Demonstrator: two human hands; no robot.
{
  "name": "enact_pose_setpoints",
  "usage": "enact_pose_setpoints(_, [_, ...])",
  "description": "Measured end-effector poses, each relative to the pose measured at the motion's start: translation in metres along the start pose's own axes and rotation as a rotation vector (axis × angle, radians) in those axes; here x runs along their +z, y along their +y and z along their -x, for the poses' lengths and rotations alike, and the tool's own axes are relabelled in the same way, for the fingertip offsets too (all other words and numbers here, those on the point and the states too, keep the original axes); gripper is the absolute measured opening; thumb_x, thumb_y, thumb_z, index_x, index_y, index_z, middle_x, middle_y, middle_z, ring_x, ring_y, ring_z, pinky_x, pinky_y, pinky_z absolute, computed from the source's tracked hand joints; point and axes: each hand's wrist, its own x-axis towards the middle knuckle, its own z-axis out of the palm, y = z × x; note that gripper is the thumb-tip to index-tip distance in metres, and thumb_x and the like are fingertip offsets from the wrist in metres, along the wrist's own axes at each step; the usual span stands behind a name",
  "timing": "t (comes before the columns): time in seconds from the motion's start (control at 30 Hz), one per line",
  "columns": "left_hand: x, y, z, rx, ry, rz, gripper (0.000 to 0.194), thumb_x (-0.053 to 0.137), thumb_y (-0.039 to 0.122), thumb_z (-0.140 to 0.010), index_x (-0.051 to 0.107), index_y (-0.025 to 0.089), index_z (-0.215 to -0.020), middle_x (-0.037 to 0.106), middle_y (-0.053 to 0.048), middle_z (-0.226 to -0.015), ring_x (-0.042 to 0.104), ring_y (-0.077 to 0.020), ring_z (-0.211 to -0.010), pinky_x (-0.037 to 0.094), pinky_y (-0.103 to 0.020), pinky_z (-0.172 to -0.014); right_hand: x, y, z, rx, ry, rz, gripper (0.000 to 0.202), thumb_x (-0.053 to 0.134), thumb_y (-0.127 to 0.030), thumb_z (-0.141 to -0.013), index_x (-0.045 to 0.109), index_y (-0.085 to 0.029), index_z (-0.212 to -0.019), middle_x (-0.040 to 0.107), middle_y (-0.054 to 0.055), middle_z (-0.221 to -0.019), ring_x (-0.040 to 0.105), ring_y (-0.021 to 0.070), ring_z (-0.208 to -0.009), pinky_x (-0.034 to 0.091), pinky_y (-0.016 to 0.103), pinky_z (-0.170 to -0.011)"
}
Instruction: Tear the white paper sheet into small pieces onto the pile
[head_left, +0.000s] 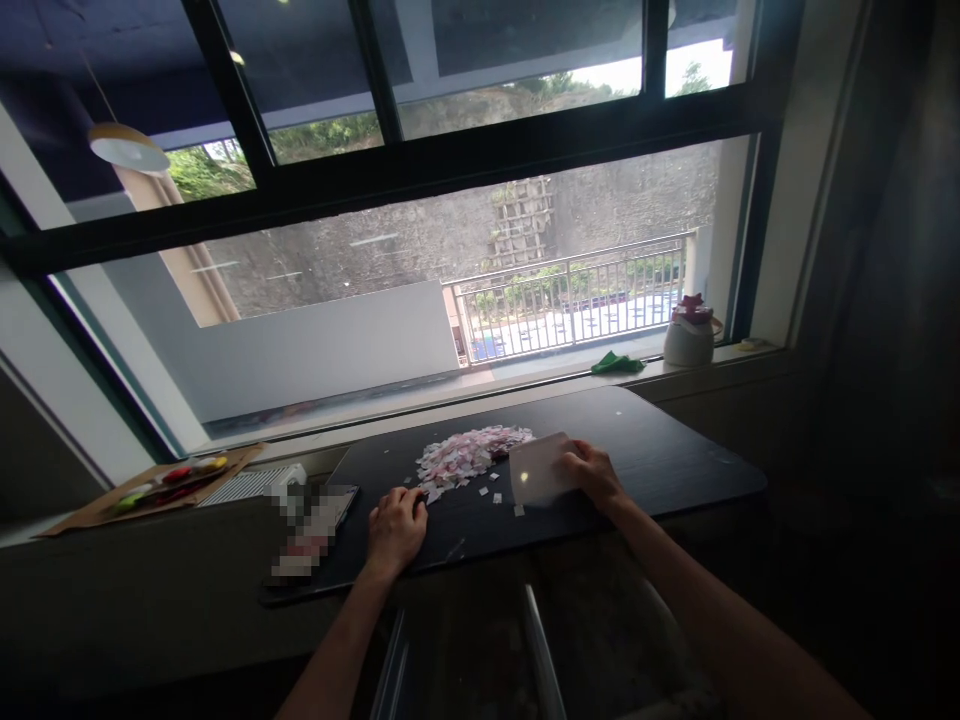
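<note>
A heap of small, pale pink-and-white square pieces (465, 457) lies on a dark tabletop (652, 440), with several loose ones scattered in front of it. At the heap's left edge, my left hand (397, 522) rests with its fingers curled closed; whatever is between the fingertips is too small to make out. My right hand (596, 472) is closed on the right edge of a flat, translucent, rectangular plastic sheet or bag (538, 472). It stands tilted just right of the heap, catching a bright spot of light.
A partly blurred flat object (315, 535) lies at the table's left end. On the sill are brown paper with colourful items (165, 487), a white slotted object (251, 484), a green crumpled item (617, 363) and a white jug with a pink lid (688, 340). A large window stands behind.
</note>
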Motion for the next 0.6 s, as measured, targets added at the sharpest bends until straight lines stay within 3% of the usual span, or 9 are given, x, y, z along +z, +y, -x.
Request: enact_pose_setpoints(0.6, [-0.003, 0.01, 0.004, -0.089, -0.027, -0.016, 0.036, 0.038, 0.024, -0.088, 0.056, 0.02, -0.119, 0.056, -0.009, -0.124, 0.05, -0.0235, -0.116, 0.036, -0.039, -0.097, -0.009, -0.005, 0.0, 0.058, -0.155, -0.063, 0.026, 0.053, -0.027, -0.054, 0.069, -0.016, -0.07, 0.064, 0.0, -0.063, 0.054, 0.0144, -0.059, 0.039, 0.024, -0.053])
